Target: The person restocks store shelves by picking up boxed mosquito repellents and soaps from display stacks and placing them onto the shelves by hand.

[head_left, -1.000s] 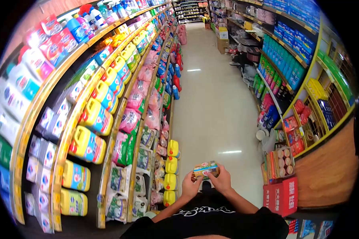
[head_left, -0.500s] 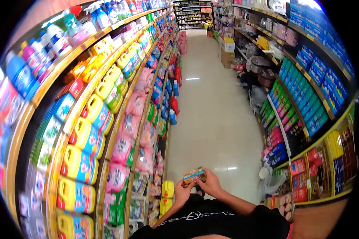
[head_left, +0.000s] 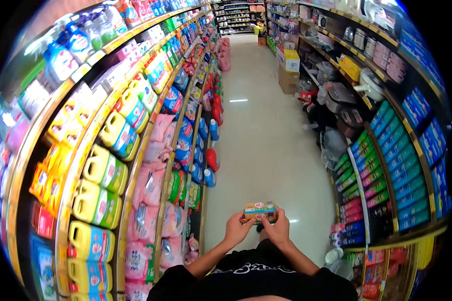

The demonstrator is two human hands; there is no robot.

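Observation:
A small orange-and-blue packaged box [head_left: 260, 211] is held in front of my body, over the aisle floor. My left hand [head_left: 238, 228] grips its left end, with the thumb near the front face. Around its right end are the fingers of my right hand [head_left: 277, 228], thumb also at the front. The box lies roughly level, its long side across my view. Fine print on it is too small to read.
Shelves on the left hold yellow jugs [head_left: 91, 241], pink bags [head_left: 148, 183] and blue bottles [head_left: 210, 177]. Along the right stand teal boxes [head_left: 407, 175], cookware and a rice cooker [head_left: 340, 97]. Cardboard boxes [head_left: 289, 80] sit on the floor farther up the aisle [head_left: 256, 125].
The view has advanced along the aisle, and shelf goods and floor boxes appear nearer. Both hands still hold the box, which has turned more level since half a second ago.

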